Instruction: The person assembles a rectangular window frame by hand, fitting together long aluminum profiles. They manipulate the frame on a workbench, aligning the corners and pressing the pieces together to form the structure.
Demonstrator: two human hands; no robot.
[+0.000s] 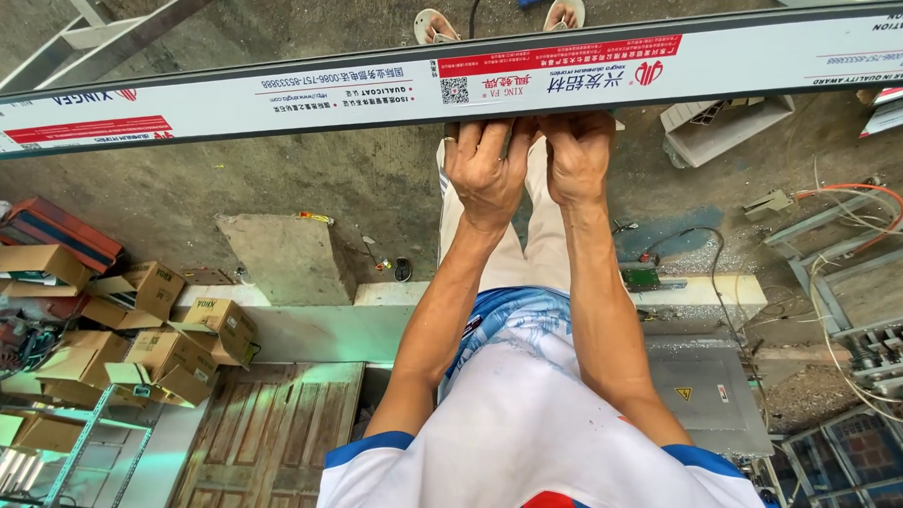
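Note:
A long metal profile [277, 88], wrapped in white protective film with red and black print, runs across the whole view from left to right. My left hand [487, 170] and my right hand [578, 156] grip its near edge side by side near the middle, fingers curled under it. A ring shows on my left hand. My feet in sandals [434, 25] stand on the concrete floor beyond the profile.
Several cardboard boxes [158, 344] are piled at the left beside a concrete block [286, 258]. Metal frames and orange cables [853, 228] lie at the right. A grey metal box [707, 393] with a yellow warning sticker sits near my right arm. A wooden door panel [265, 438] lies low left.

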